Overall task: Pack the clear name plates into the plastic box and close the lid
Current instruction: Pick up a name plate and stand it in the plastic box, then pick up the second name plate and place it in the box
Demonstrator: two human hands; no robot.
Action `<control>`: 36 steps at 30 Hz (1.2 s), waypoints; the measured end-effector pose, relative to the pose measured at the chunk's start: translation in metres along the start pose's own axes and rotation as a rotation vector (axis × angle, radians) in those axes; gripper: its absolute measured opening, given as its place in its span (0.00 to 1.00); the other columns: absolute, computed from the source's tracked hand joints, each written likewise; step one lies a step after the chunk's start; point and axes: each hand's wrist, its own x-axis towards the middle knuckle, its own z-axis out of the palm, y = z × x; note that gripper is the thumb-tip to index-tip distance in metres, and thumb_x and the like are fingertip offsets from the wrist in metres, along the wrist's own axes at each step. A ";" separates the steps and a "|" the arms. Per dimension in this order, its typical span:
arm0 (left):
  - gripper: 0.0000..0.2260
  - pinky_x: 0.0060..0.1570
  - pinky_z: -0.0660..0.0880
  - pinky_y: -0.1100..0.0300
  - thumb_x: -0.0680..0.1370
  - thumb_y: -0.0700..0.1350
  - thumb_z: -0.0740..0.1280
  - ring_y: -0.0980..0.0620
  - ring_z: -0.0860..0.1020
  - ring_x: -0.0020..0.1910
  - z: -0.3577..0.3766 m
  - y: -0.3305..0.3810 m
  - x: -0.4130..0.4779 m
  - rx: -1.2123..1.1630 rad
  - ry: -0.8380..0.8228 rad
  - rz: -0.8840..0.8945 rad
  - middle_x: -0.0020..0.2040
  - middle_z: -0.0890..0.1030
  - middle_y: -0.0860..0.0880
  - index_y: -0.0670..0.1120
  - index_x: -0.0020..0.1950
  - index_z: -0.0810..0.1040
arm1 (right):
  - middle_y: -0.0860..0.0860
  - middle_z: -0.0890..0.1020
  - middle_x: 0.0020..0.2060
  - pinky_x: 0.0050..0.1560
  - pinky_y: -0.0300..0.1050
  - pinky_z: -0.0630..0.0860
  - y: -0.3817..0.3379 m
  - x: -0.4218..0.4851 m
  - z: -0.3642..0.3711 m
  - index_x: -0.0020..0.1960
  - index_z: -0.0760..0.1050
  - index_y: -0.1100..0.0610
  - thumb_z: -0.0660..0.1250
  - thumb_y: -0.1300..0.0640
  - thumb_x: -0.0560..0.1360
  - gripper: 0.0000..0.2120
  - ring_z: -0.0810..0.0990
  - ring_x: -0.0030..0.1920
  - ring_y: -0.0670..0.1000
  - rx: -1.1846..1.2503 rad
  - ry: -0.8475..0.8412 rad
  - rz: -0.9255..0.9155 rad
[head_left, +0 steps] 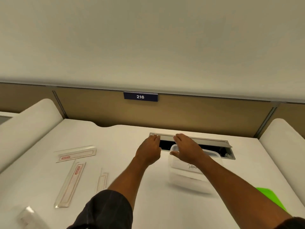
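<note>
The clear plastic box [189, 172], with a handwritten label on its side, stands right of centre on the white desk [128, 162]; it looks blurred. My right hand [187, 147] lies over its lid, thumb hooked on the lid's left corner. My left hand [149, 149] hovers just left of the box, fingers straight, holding nothing. Clear name plates with red print lie to the left: one crosswise [76, 153], one lengthwise [71, 184], a thinner one [102, 180]. Another clear piece [28, 215] is blurred at the bottom left.
Behind the box an open cable slot [214, 147] with a grey flap cuts into the desk. A tan partition with a "216" sign [140, 97] closes the back. White rounded panels flank the left [29, 123] and right [283, 138]. A green sheet [270, 199] lies at the right.
</note>
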 end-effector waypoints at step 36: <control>0.20 0.45 0.74 0.56 0.74 0.59 0.67 0.46 0.80 0.50 0.000 -0.169 -0.204 -0.085 -0.352 -0.667 0.51 0.81 0.46 0.43 0.54 0.76 | 0.55 0.75 0.64 0.60 0.52 0.75 -0.234 0.065 0.076 0.67 0.67 0.58 0.60 0.52 0.79 0.19 0.74 0.63 0.57 -0.014 -0.254 -0.362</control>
